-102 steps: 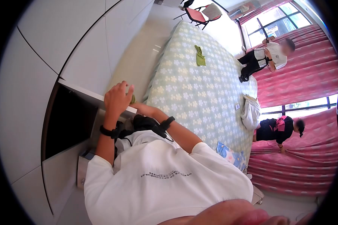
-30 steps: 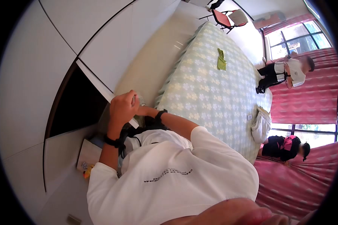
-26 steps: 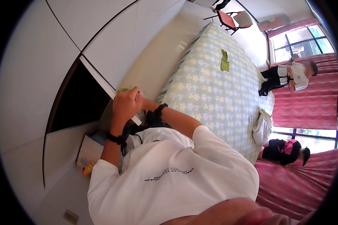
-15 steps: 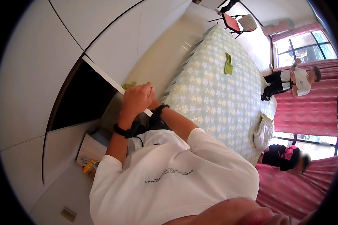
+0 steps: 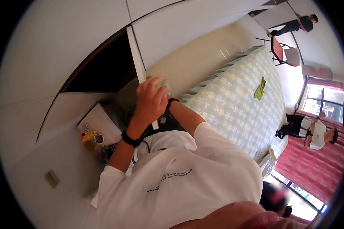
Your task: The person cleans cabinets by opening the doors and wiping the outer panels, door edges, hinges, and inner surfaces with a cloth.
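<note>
My left hand point(image 5: 151, 100) is at the edge of an open white cabinet door point(image 5: 137, 53), its fingers bent over it. Just beyond it, my right hand point(image 5: 167, 97) is mostly covered by the left one. A pale green cloth point(image 5: 163, 83) shows at the right hand, on the far side of the door, and seems to be held there. Both wrists have black bands. Left of the door gapes the dark cabinet opening point(image 5: 99, 63).
A bed with a flowered cover point(image 5: 233, 103) carries a green cloth point(image 5: 260, 89) and a white bundle point(image 5: 267, 162). People stand near the pink curtains point(image 5: 305, 164) and far wall. A red chair point(image 5: 277, 49) stands beyond. A small cabinet point(image 5: 99, 122) holds a yellow object point(image 5: 89, 136).
The view has swung, so the room sits lower and further right. The left hand's fingers look more spread. The green cloth shows right of the door edge, and another person has come into view.
</note>
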Motion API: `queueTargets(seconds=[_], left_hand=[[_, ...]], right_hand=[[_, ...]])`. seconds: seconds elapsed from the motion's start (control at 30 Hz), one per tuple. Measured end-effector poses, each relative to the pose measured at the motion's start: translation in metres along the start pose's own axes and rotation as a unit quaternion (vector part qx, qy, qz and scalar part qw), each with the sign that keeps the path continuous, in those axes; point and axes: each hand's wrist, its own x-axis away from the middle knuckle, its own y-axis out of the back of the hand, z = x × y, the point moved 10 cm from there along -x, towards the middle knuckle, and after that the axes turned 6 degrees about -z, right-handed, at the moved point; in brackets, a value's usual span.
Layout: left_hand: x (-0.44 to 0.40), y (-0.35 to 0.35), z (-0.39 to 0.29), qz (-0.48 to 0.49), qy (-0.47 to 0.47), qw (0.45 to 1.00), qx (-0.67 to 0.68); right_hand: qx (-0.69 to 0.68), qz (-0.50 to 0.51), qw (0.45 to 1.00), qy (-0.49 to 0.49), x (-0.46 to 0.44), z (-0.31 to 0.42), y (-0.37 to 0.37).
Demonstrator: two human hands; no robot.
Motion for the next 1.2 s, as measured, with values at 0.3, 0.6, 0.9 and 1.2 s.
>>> queueTargets(seconds=[0.3, 0.6, 0.9, 1.2], left_hand=[[0.048, 0.041, 0.062, -0.019, 0.201, 0.979, 0.025], [0.12, 0.057, 0.067, 0.044, 0.305, 0.95, 0.05], [0.173, 0.093, 0.112, -0.063, 0.492, 0.867, 0.035], [0.218, 0.111, 0.145, -0.349, 0.537, 0.764, 0.071]], right_hand=[[-0.017, -0.069, 0.969, 0.237, -0.06, 0.1, -0.046], [0.107, 0.046, 0.983, -0.145, -0.036, -0.116, -0.039], [0.231, 0.114, 0.954, -0.151, -0.092, -0.115, -0.066], [0.173, -0.048, 0.983, 0.047, -0.139, 0.005, -0.074]])
